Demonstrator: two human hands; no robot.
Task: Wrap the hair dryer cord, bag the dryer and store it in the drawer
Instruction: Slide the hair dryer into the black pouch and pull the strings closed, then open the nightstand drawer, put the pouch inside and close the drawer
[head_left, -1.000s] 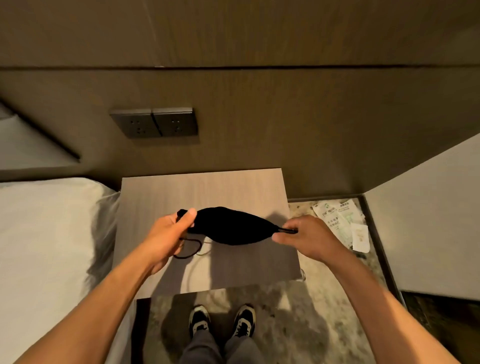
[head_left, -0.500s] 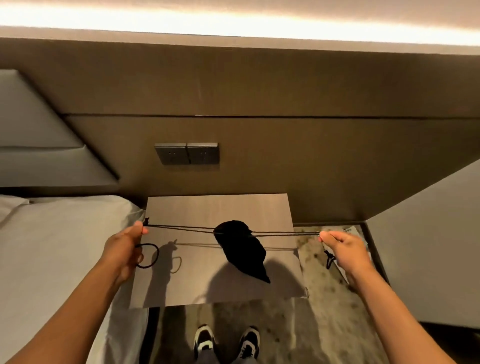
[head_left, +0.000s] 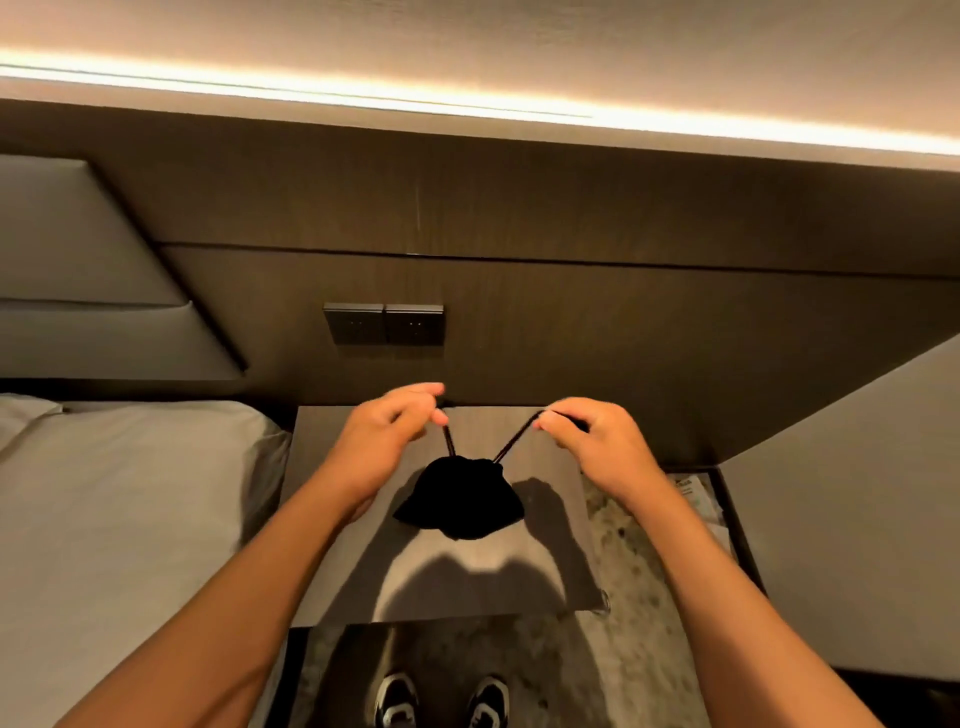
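A black drawstring bag (head_left: 460, 499) hangs bunched and cinched above the wooden nightstand (head_left: 332, 525). Two black drawstrings (head_left: 511, 441) rise from its mouth in a V. My left hand (head_left: 387, 441) pinches the left string, and my right hand (head_left: 597, 444) pinches the right string. Both hands are raised near the back edge of the nightstand, close together. The hair dryer itself is hidden; the bag's contents cannot be seen. No drawer front shows from this angle.
A bed with white bedding (head_left: 130, 519) lies on the left. Two wall sockets (head_left: 384, 323) sit on the dark wood panel behind the nightstand. Paper packets (head_left: 696, 493) lie on the floor at the right. My shoes (head_left: 441, 701) stand on the speckled floor below.
My hands pulled the drawstrings far apart, cinching the bag shut, then came together and rose. The bag went from a flat stretched shape to a bunched pouch hanging below the strings.
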